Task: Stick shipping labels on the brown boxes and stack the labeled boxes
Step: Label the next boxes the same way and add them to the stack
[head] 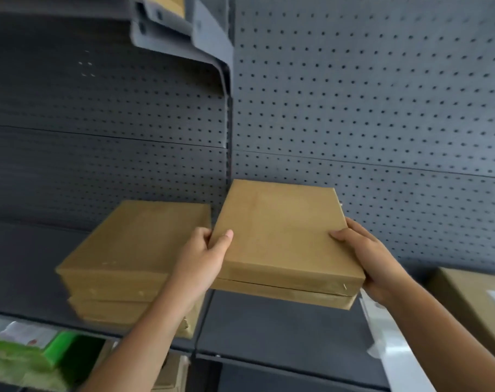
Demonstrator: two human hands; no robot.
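We are holding brown box (283, 236) between left hand (203, 258) and right hand (368, 258), fingers gripping its side edges above shelf (269, 329). Long axis pointing away. Stacked boxes (127, 261) lying just left, nearer left hand.

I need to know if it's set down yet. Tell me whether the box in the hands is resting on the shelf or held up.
Held up. The box is gripped at both sides by the left hand and right hand, with bare shelf showing beneath it.
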